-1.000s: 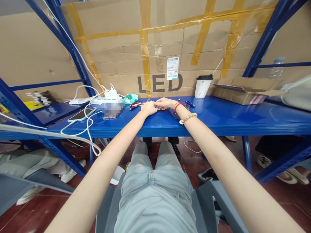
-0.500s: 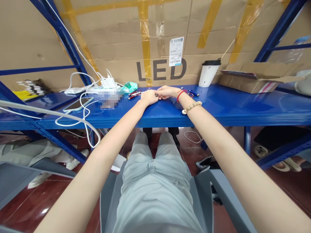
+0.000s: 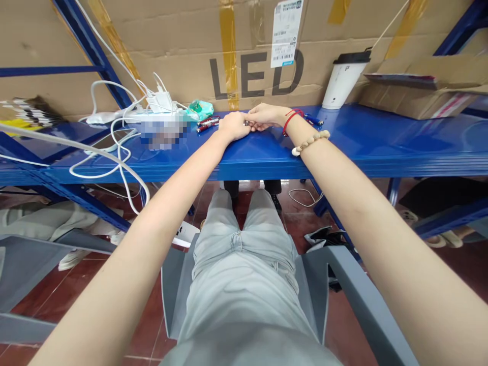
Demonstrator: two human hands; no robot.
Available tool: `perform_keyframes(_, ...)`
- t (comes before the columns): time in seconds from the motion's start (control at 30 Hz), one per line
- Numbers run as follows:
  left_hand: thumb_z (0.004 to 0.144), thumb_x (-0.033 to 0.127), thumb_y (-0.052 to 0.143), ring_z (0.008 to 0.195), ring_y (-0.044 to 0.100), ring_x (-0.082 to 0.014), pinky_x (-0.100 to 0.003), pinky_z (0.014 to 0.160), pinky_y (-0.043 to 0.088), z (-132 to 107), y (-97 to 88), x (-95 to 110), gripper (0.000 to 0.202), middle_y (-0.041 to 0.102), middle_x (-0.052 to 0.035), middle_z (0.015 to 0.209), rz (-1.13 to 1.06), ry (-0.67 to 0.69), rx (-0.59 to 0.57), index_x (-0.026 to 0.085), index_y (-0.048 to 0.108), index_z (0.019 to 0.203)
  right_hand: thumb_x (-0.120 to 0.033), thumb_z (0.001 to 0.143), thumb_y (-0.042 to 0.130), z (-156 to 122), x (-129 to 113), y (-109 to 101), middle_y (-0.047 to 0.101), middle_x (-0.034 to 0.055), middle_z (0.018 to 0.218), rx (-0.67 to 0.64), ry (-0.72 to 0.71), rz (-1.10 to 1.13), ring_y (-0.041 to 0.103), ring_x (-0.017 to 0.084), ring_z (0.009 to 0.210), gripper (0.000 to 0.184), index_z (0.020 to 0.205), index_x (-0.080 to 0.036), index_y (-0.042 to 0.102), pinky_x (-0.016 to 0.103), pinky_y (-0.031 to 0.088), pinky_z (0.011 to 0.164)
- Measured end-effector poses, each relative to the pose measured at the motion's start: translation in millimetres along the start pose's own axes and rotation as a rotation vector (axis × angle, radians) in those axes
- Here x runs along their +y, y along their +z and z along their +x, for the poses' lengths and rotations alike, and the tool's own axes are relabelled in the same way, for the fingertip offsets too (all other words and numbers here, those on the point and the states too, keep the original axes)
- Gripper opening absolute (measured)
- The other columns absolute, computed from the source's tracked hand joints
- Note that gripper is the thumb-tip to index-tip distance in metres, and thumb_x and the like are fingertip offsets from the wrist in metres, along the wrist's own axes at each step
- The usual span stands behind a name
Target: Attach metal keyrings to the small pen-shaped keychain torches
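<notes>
Both my hands rest together on the blue metal shelf (image 3: 343, 147). My left hand (image 3: 234, 125) is curled, and my right hand (image 3: 265, 115) is closed beside it, the fingertips of both meeting on a small dark metallic object (image 3: 246, 122) that I cannot make out. A red string and a bead bracelet (image 3: 309, 142) circle my right wrist. Just left of my hands lie red pen-like items (image 3: 207, 123) and a green packet (image 3: 200, 108). A blue item (image 3: 313, 120) lies behind my right wrist.
A white power strip with chargers and cables (image 3: 152, 109) and a phone (image 3: 110, 140) lie at the left. A white lidded cup (image 3: 345, 79) and an open cardboard box (image 3: 423, 84) stand at the right. A taped "LED" carton (image 3: 251, 76) forms the back wall. Grey chair below.
The view has tilted down and closer, so the shelf sits higher in the picture. My hands stay together on the small object in the same spot.
</notes>
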State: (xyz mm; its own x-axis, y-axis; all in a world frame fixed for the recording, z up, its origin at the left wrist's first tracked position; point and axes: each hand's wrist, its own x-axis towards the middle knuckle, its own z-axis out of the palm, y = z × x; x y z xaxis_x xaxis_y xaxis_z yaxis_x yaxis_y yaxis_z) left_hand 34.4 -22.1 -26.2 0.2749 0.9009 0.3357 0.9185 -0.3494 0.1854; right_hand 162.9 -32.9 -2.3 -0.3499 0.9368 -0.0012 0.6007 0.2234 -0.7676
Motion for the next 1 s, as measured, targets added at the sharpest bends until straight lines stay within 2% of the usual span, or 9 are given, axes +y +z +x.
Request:
perform_keyframes(0.13,0.078,0.042,0.051,0.105,0.053,-0.0261,-0.032,0.088,0.041,-8.4,-6.6,4.6,0.041,0.062,-0.0067,0.106,-0.047,-0.004,0.04,0.017,0.06,0.11,-0.052,0.086,0.045,-5.4,-2.8,0.2,0.05,0.0004,0.067,0.054,-0.018,0.044,0.051,0.004,0.056,0.042,0.072,-0.013,0.047,0.013,0.037,0.051)
perform_keyframes(0.33,0.083,0.037,0.044,0.101,0.054,-0.0219,-0.029,0.086,0.042,-6.9,-6.8,4.2,0.04,0.064,-0.009,0.097,-0.113,-0.039,0.057,0.012,0.059,0.11,-0.05,0.084,0.049,-8.3,-4.1,-1.6,0.055,0.0022,0.07,0.083,-0.095,0.117,0.053,0.007,0.058,0.037,0.073,-0.015,0.051,0.014,0.041,0.049)
perform_keyframes(0.63,0.081,0.042,0.043,0.097,0.058,-0.0244,-0.031,0.084,0.044,-9.1,-9.7,4.4,0.04,0.066,-0.0109,0.098,-0.118,-0.049,0.064,0.014,0.066,0.098,-0.05,0.083,0.051,-9.2,-3.8,-1.3,0.056,0.0012,0.071,0.094,-0.106,0.135,0.053,0.005,0.059,0.036,0.077,-0.014,0.054,0.012,0.041,0.048)
perform_keyframes(0.8,0.082,0.041,0.042,0.095,0.058,-0.0217,-0.028,0.082,0.044,-8.4,-9.7,3.5,0.038,0.066,-0.0097,0.096,-0.138,-0.056,0.067,0.014,0.066,0.095,-0.048,0.081,0.055,-10.7,-7.4,0.0,0.055,0.0026,0.067,0.132,-0.114,0.134,0.051,0.005,0.057,0.036,0.079,-0.012,0.057,0.011,0.038,0.044)
perform_keyframes(1.0,0.083,0.039,0.04,0.093,0.059,-0.0199,-0.027,0.083,0.044,-7.9,-9.6,2.9,0.037,0.067,-0.01,0.095,-0.181,-0.054,0.108,0.012,0.065,0.091,-0.046,0.078,0.059,-7.4,-7.6,0.9,0.053,0.0008,0.061,0.224,-0.155,0.162,0.046,0.004,0.051,0.036,0.069,-0.011,0.059,0.011,0.036,0.041)
